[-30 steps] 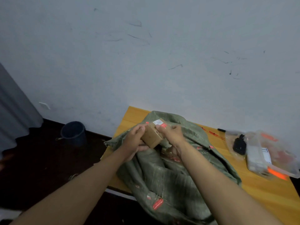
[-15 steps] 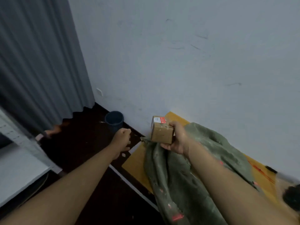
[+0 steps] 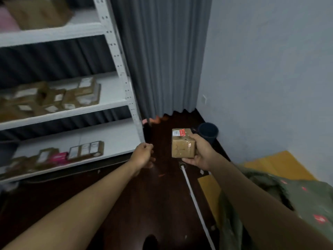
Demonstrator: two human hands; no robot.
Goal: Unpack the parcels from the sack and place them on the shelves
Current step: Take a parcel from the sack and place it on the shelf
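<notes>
A small brown cardboard parcel (image 3: 182, 143) with a red and white label sits in my right hand (image 3: 201, 153), whose fingers curl round its right side and underside. It hangs in the air above the dark floor. My left hand (image 3: 143, 155) hovers to its left with fingers curled and nothing in it. The green sack (image 3: 310, 201) lies on the yellow table (image 3: 275, 165) at the lower right. White metal shelves (image 3: 68, 109) stand at the left, with several brown parcels (image 3: 54, 98) on the middle and lower boards.
A grey curtain (image 3: 162, 56) hangs behind the shelves. A dark bin (image 3: 208, 131) stands in the corner by the pale wall. A white strip (image 3: 196, 204) runs across the dark floor beside the table.
My view has swung left from the table to the shelves. The parcel has left the sack and travels with my right hand. My left hand let go of the parcel and hangs curled.
</notes>
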